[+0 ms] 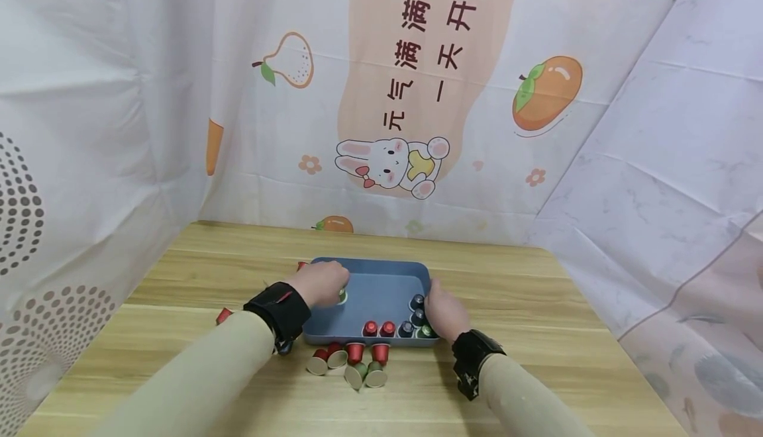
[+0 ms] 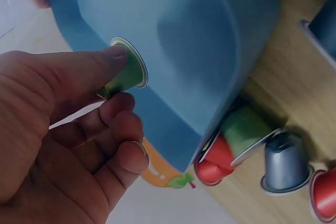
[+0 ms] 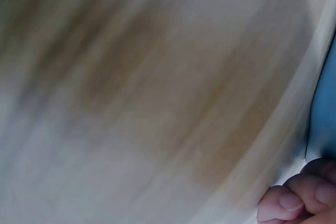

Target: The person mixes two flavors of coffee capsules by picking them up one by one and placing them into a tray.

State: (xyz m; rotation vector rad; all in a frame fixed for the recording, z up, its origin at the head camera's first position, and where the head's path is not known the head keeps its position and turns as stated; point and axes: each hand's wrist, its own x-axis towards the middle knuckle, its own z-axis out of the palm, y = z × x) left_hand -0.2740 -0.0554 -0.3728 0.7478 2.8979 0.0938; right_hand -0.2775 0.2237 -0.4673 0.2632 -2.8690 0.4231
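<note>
My left hand (image 1: 322, 283) is over the left part of a blue tray (image 1: 384, 285). In the left wrist view its thumb and fingers pinch a green coffee capsule (image 2: 128, 69) by the body, its rimmed end facing the tray floor. My right hand (image 1: 447, 310) grips the tray's right edge, its fingers (image 3: 310, 192) curled beside the outer wall in the right wrist view. Along the tray's right side and near right corner stand dark blue capsules (image 1: 406, 329) and a green one (image 1: 426, 332). Beside them are two red capsules (image 1: 379, 328).
In front of the tray, red capsules (image 1: 355, 352) and green capsules (image 1: 366, 375) lie on the wooden table (image 1: 524, 371). Past the tray's left end are more red, green and grey-blue capsules (image 2: 286, 161). A printed curtain (image 1: 286, 159) hangs behind.
</note>
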